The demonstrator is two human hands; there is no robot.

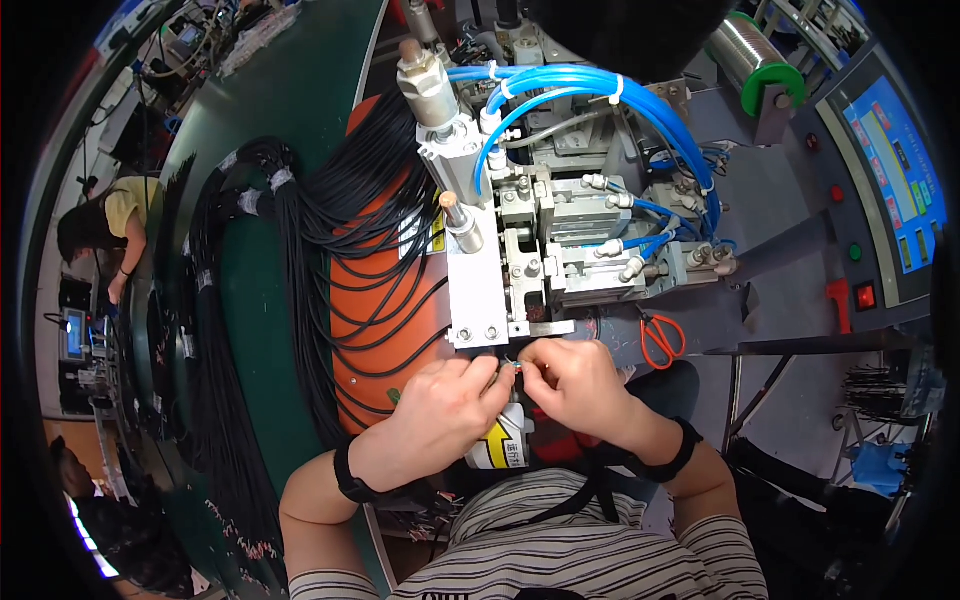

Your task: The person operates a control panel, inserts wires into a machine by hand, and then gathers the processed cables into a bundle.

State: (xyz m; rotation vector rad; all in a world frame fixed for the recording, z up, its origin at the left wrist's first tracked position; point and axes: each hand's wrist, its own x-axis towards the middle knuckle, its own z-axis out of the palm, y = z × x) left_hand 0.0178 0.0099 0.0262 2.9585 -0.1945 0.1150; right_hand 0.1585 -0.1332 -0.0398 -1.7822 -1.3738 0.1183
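As the head view looks down, both hands meet at the near edge of the machine [590, 215], just below its white plate [478, 285]. The left hand [447, 405] has a narrow grip, thumb and fingertip pressed together on small coloured wire ends [516, 367]; the right hand [578, 385] pinches at the same ends, its grip narrow too. Those ends sit right at the machine's front, partly hidden by the fingers.

Writing shows in several places. Just below the machine's front edge, a white label [508, 446] carries a yellow arrow and dark characters. Left of the machine's plate is a small yellow label [437, 236], too small to read. Right of the machine, a blue screen [888, 175] shows rows of coloured fields and lettering, with a red button and a green button [855, 252] beside it.

Left of the machine, black cables [375, 190] fan over an orange surface [410, 332], and more lie bundled on a green counter [255, 310]. Red-handled scissors [662, 342] lie near the machine's right front. Beyond its right rear stands a spool [750, 60] with green ends. Far left of the machine, across the counter, a person in yellow [122, 215] bends forward.
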